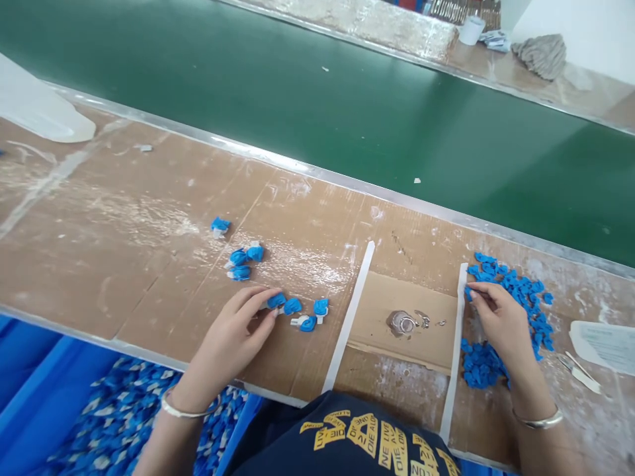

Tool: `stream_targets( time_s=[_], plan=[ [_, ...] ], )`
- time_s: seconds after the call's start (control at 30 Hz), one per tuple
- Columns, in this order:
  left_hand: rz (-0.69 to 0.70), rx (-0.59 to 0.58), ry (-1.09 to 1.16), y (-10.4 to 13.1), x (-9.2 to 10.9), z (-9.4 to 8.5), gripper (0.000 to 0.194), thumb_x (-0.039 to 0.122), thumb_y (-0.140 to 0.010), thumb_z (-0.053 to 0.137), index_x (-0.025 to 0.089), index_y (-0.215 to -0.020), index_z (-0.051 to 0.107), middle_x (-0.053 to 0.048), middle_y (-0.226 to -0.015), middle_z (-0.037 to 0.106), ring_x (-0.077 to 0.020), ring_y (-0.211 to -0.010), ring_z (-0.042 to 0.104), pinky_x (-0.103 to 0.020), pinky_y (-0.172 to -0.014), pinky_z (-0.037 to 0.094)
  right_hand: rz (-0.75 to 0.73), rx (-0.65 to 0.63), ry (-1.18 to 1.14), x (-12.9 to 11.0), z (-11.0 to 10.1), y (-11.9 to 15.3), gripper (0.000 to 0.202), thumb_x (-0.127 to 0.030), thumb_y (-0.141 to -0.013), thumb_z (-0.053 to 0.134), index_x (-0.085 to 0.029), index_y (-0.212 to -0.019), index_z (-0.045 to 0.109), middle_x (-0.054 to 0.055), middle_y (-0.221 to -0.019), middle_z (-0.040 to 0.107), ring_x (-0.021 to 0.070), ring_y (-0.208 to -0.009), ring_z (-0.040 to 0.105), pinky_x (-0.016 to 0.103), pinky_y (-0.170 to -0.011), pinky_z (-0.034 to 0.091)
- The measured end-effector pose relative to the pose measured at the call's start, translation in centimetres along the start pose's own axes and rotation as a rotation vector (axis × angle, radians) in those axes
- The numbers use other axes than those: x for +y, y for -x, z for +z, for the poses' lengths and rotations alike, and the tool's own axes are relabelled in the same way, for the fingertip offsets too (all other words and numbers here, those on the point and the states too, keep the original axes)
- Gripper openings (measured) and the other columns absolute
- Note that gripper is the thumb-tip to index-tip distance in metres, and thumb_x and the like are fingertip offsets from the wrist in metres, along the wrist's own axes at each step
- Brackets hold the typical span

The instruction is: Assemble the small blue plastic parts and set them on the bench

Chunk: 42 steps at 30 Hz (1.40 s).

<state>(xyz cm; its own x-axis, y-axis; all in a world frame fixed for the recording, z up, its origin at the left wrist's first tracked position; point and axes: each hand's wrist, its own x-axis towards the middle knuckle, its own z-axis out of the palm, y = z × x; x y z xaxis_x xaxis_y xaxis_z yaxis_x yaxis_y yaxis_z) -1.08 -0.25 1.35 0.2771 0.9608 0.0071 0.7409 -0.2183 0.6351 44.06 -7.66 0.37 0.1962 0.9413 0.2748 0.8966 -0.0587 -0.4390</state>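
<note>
My left hand (243,330) is low over the cardboard-covered table, thumb and fingertips closed around a small blue-and-white piece (276,300). Right beside it lie a similar piece (292,305) and two more, one of them a blue piece with a white tab (307,323). Farther up sit several others, among them a blue-and-white piece (240,272). My right hand (502,324) pinches a small blue piece (468,292) at the left edge of a pile of loose blue pieces (528,294). The hand partly hides that pile.
Two white tape strips (350,317) (454,350) flank a cardboard patch (377,311) with a wet, glossy spot (403,322). Tweezers (579,373) and a white plastic container (608,345) lie right. A green belt (317,106) runs beyond the table. Below left, a blue-lined bin (64,377) holds many pieces.
</note>
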Motion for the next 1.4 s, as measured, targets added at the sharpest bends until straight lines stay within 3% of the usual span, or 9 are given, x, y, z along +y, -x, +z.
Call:
stream_targets(
  time_s=[0.17, 0.3, 0.47, 0.6, 0.77, 0.93, 1.07, 1.23, 1.4],
  plan=[
    [0.03, 0.008, 0.034, -0.7, 0.1, 0.7, 0.024, 0.037, -0.089, 0.054, 0.025, -0.105, 0.066, -0.009, -0.101, 0.069, -0.0303, -0.088, 0.068, -0.038, -0.076, 0.055, -0.104, -0.003, 0.06, 0.0, 0.1, 1.0, 0.026, -0.029, -0.103, 0.046, -0.019, -0.105, 0.07, 0.01, -0.108, 0.069, 0.0252, -0.097, 0.068, 0.039, -0.084, 0.06],
    [0.042, 0.052, 0.004, -1.4, 0.6, 1.1, 0.023, 0.04, -0.089, 0.054, 0.026, -0.103, 0.064, -0.008, -0.097, 0.07, -0.0294, -0.085, 0.068, -0.037, -0.076, 0.054, -0.258, -0.109, 0.14, 0.5, 0.2, 1.4, 0.033, -0.02, -0.102, 0.038, -0.018, -0.119, 0.067, 0.013, -0.123, 0.065, 0.0274, -0.111, 0.064, 0.043, -0.095, 0.057],
    [0.054, 0.064, 0.005, -1.7, 1.7, 1.4, 0.022, 0.038, -0.092, 0.053, 0.025, -0.106, 0.063, -0.009, -0.099, 0.069, -0.0278, -0.084, 0.066, -0.039, -0.079, 0.054, -0.386, -0.297, 0.244, 0.7, -0.9, 0.4, 0.043, -0.005, -0.094, 0.03, -0.013, -0.124, 0.061, 0.017, -0.121, 0.062, 0.0292, -0.107, 0.065, 0.041, -0.082, 0.06],
    [0.049, 0.117, 0.04, -1.6, 2.7, 1.5, 0.023, 0.037, -0.092, 0.055, 0.023, -0.109, 0.062, -0.009, -0.103, 0.068, -0.0262, -0.087, 0.065, -0.039, -0.084, 0.054, -0.442, -0.431, 0.316, 0.6, -1.8, -1.8, 0.032, -0.006, -0.092, 0.039, -0.016, -0.114, 0.061, 0.015, -0.114, 0.062, 0.029, -0.094, 0.067, 0.035, -0.064, 0.057],
    [-0.049, 0.215, 0.216, -1.2, 4.4, 1.3, 0.024, 0.037, -0.088, 0.065, 0.024, -0.108, 0.066, -0.005, -0.1, 0.068, -0.0232, -0.084, 0.065, -0.039, -0.085, 0.055, -0.51, -0.507, 0.35, -0.5, -3.1, -4.3, 0.009, -0.012, -0.091, 0.054, -0.02, -0.091, 0.058, 0.011, -0.092, 0.063, 0.031, -0.085, 0.063, 0.041, -0.072, 0.055],
    [-0.244, 0.002, 0.847, -0.9, 7.1, 2.6, 0.027, 0.032, -0.079, 0.077, 0.021, -0.101, 0.066, -0.004, -0.092, 0.072, -0.0212, -0.084, 0.069, -0.033, -0.078, 0.059, -0.579, -0.486, 0.013, -6.6, -3.7, -2.8, 0.014, -0.028, -0.103, 0.052, -0.02, -0.114, 0.055, 0.011, -0.111, 0.063, 0.0285, -0.1, 0.06, 0.044, -0.086, 0.053],
    [-0.345, -0.225, 1.208, -0.9, 9.3, 4.8, 0.033, 0.028, -0.077, 0.08, 0.019, -0.105, 0.066, -0.004, -0.091, 0.072, -0.0182, -0.078, 0.07, -0.032, -0.075, 0.059, -0.632, -0.51, -0.045, -10.7, -2.1, -1.3, 0.015, -0.024, -0.103, 0.052, -0.017, -0.115, 0.056, 0.013, -0.114, 0.062, 0.0295, -0.102, 0.059, 0.046, -0.086, 0.054],
    [-0.362, -0.257, 1.244, -0.6, 11.0, 6.6, 0.032, 0.024, -0.077, 0.079, 0.02, -0.108, 0.07, -0.004, -0.096, 0.072, -0.0181, -0.09, 0.068, -0.029, -0.082, 0.056, -0.628, -0.503, 0.036, -11.4, -0.7, -1.2, 0.014, -0.015, -0.095, 0.057, -0.017, -0.109, 0.059, 0.014, -0.111, 0.063, 0.0326, -0.101, 0.059, 0.048, -0.082, 0.055],
    [-0.367, -0.338, 1.324, -0.3, 11.8, 7.3, 0.029, 0.024, -0.076, 0.079, 0.02, -0.103, 0.072, -0.005, -0.098, 0.075, -0.0196, -0.094, 0.068, -0.033, -0.088, 0.055, -0.428, -0.428, -0.383, -12.0, -1.4, -0.2, 0.017, -0.028, -0.103, 0.057, -0.023, -0.119, 0.056, 0.009, -0.112, 0.064, 0.026, -0.103, 0.061, 0.043, -0.087, 0.055]
  ],
)
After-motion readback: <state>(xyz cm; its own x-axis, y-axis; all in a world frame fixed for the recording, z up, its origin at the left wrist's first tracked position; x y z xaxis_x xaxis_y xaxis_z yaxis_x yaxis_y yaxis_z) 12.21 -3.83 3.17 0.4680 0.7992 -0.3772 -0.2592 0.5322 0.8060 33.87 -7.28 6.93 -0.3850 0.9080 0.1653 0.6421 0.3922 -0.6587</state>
